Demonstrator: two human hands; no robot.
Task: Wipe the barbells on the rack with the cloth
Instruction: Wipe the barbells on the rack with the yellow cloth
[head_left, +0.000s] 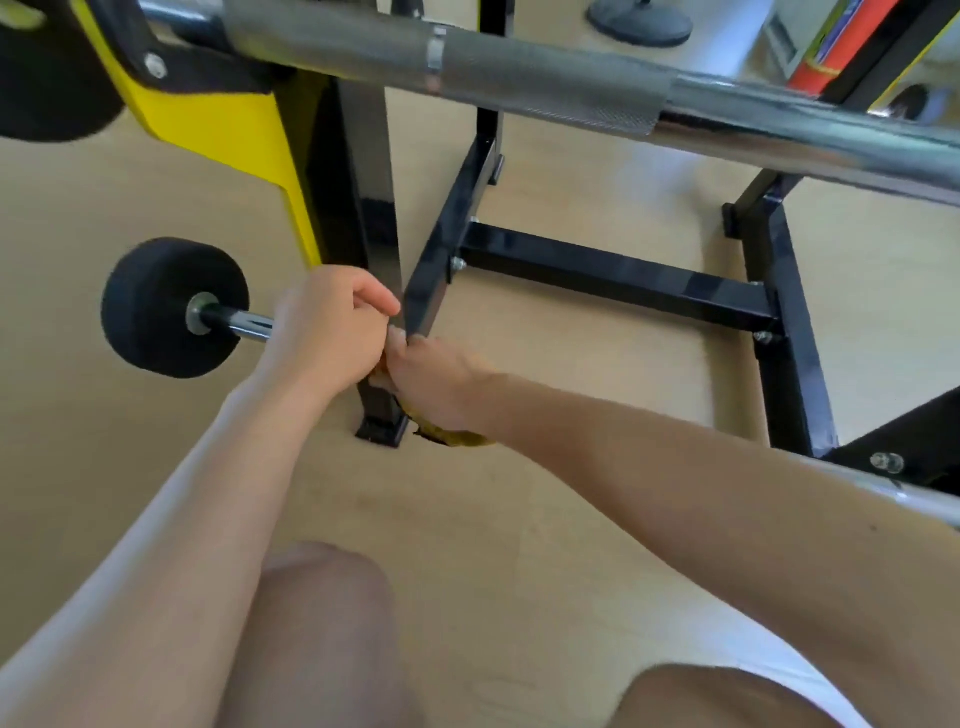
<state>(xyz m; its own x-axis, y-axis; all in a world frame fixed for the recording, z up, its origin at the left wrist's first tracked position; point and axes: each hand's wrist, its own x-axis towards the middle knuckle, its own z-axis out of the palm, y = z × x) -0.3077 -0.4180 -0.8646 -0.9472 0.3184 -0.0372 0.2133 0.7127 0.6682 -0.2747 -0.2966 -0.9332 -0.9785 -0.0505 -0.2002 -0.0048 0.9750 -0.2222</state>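
Observation:
A low barbell (244, 322) with a black round weight (174, 306) on its left end sits on the rack. My left hand (332, 327) is closed around its chrome bar just right of the weight. My right hand (441, 387) is pressed against the left one, gripping a yellow-brown cloth (457, 439) whose edge hangs below the palm. The bar under both hands is hidden. A thick barbell (519, 73) with a knurled grey grip crosses the top of the view.
The black rack frame (623, 273) with a crossbeam and legs stands on the light wooden floor. A yellow upright (234, 124) rises at the left. Another chrome bar (914, 496) shows at the right edge. My knees fill the bottom.

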